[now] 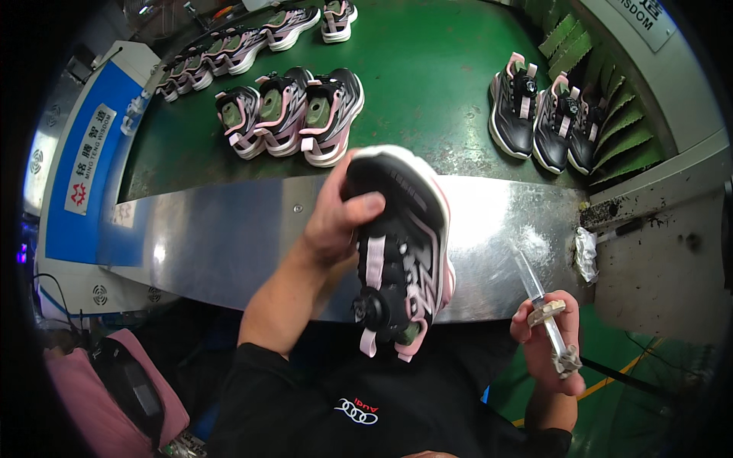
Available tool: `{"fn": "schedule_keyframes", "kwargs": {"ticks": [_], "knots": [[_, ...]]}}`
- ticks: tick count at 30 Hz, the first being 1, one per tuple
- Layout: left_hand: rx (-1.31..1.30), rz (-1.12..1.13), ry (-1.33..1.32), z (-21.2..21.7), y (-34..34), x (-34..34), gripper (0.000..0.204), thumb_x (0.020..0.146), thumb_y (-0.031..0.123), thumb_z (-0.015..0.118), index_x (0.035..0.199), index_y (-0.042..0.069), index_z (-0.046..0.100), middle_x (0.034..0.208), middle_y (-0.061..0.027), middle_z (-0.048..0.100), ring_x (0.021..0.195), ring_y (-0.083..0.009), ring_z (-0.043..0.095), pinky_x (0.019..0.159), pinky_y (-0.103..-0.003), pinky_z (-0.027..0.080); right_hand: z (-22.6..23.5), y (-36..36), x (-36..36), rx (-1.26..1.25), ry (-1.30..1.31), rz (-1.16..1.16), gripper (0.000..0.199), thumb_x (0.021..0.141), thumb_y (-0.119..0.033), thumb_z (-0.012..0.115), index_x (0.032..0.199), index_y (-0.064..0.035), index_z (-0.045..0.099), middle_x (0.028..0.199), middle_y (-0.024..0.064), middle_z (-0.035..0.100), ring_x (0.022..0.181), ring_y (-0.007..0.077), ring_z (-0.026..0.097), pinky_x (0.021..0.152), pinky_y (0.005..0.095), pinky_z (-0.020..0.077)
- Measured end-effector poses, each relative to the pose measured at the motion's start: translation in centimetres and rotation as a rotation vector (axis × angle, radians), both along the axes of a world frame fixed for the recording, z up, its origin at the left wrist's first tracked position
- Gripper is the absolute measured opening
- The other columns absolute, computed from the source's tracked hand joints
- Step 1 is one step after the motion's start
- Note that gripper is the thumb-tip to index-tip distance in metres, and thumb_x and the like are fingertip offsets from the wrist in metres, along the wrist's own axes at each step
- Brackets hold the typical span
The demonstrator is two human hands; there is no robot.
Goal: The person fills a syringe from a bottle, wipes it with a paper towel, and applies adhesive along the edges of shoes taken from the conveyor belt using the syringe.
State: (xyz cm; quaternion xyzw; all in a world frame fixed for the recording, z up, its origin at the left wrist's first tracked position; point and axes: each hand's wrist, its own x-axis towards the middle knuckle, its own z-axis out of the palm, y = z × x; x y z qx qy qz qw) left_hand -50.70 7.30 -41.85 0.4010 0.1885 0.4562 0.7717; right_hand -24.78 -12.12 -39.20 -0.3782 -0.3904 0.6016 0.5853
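Note:
A black and pink sneaker [401, 221] with a white sole is held up over the metal ledge, its toe pointing away from me. My left hand [336, 210] grips it at the forefoot, the thumb lying across the upper. A round black dial sits near the shoe's tongue, beside pink pull loops. In my right hand [548, 343] is a clear syringe [531, 278], held at the right with its tip pointing up and away. Pale, crumpled wrapping covers its flange and plunger end. The syringe is apart from the shoe.
Similar sneakers [290, 118] stand in groups on the green conveyor belt [427, 84], at left, far left and right. The metal ledge [221, 229] borders it, with a whitish smear at right. Green flap strips [622, 137] hang at the right opening; crumpled white material [586, 256] lies near it.

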Motion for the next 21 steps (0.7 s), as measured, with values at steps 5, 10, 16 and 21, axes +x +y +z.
{"fn": "schedule_keyframes", "kwargs": {"ticks": [5,10,16,21], "knots": [[-0.039,-0.079,-0.037,-1.4,-1.3,-1.2,0.063,0.064,0.01,0.074,0.119,0.006,0.044,0.103,-0.0076,0.058,0.097,-0.018,0.057,0.088,-0.033,0.047,1.9,3.7,-1.8,0.203,0.328,0.237,0.111,0.047,-0.077,0.07,0.124,-0.0045,0.038,0.1,0.0155,0.054,0.088,0.0243,0.053,0.072,0.0337,0.0375],[0.138,-0.131,-0.051,-1.5,-2.1,-1.5,0.062,0.062,0.006,0.075,0.117,0.006,0.046,0.106,-0.01,0.055,0.101,-0.0198,0.054,0.088,-0.033,0.043,4.3,5.1,-4.8,0.251,0.38,0.32,0.101,0.057,-0.077,0.065,0.121,-0.0026,0.043,0.098,0.019,0.055,0.082,0.0249,0.052,0.073,0.0345,0.0366],[0.275,-0.107,0.003,-1.2,-2.4,-1.4,0.061,0.057,0.008,0.078,0.111,0.005,0.05,0.104,-0.0167,0.058,0.1,-0.025,0.056,0.086,-0.037,0.046,4.6,5.7,-5.8,0.254,0.374,0.368,0.099,0.063,-0.077,0.06,0.123,0.0,0.04,0.1,0.0208,0.056,0.084,0.0223,0.051,0.077,0.0328,0.0354],[0.336,-0.137,-0.026,-1.0,-2.3,-1.5,0.059,0.06,0.003,0.076,0.114,0.006,0.05,0.105,-0.0105,0.057,0.1,-0.0191,0.054,0.086,-0.033,0.044,4.3,6.0,-6.0,0.221,0.347,0.388,0.1,0.064,-0.078,0.059,0.122,0.0011,0.04,0.099,0.0204,0.056,0.084,0.0217,0.051,0.076,0.0325,0.0356]]}}
